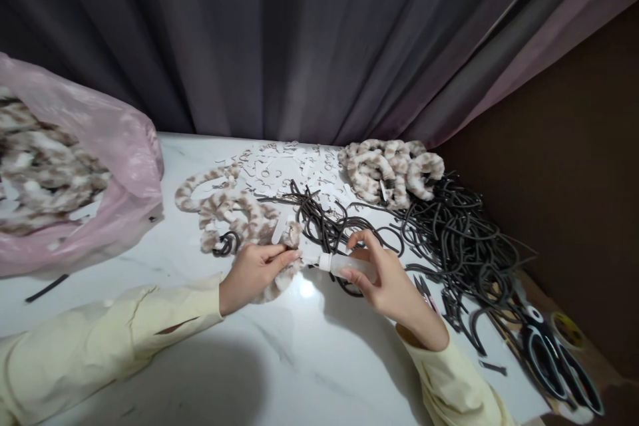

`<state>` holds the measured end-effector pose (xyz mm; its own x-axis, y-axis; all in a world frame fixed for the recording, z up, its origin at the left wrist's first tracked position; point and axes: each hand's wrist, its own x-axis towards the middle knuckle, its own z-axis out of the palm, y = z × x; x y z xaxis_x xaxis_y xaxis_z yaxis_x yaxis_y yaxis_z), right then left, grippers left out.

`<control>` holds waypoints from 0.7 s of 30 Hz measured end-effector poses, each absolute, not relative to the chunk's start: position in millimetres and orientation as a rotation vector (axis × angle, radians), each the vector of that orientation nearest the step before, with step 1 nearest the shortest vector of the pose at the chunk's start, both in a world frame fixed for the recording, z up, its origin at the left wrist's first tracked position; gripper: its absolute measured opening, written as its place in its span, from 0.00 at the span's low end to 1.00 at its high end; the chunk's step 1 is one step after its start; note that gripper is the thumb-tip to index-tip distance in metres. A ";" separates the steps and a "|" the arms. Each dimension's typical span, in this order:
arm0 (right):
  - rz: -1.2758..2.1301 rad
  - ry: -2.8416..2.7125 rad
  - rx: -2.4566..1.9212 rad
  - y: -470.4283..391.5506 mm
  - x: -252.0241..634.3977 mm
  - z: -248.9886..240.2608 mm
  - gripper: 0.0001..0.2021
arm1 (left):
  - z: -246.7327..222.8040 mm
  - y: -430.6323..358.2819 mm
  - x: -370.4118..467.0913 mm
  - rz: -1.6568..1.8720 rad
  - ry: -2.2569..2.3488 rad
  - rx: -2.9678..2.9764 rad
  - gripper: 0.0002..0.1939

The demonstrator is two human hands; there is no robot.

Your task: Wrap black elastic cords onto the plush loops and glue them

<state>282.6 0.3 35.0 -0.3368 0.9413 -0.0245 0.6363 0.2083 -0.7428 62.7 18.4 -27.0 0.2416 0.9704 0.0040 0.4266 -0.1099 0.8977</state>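
Observation:
My left hand (262, 271) pinches a brown-and-white plush tube (290, 235) between thumb and fingers, above the white table. A white tag (279, 229) sticks up beside that tube. In my right hand (387, 279) is a small translucent squeeze bottle (353, 266) with a white cap, lying nearly level. Its nozzle points left at the plush end by my left fingertips; whether it touches cannot be made out. Just behind my left hand lie more plush loops (239, 210) and a coiled black cord (227, 243).
Loose white tags and small rings (284, 170) spread behind my hands. Black cords (449, 233) tangle on the right, near large scissors (556, 359) and a tape roll (568, 330). Plush rings (392, 170) are piled at back right. A pink plastic bag (134, 166) holds more plush.

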 end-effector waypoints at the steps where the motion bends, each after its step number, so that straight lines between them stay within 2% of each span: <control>1: 0.937 -2.058 -1.464 -0.3 281.6 34.4 0.10 | -26.8 18.4 62.7 0.823 1.310 1.681 0.22; 6: 0.839 -1.940 -1.527 5.8 292.5 27.6 0.12 | -26.4 19.0 62.5 0.830 1.296 1.653 0.22; 11: 0.459 -1.183 -1.388 32.3 331.9 13.6 0.22 | -25.4 19.3 62.6 0.815 1.298 1.625 0.22; 16: 0.573 -0.856 -1.347 56.7 361.7 -5.8 0.24 | -22.2 18.2 63.0 0.776 1.297 1.618 0.21; 21: 0.700 -0.970 -1.416 66.1 356.6 -25.8 0.28 | -20.2 19.2 62.7 0.757 1.290 1.630 0.21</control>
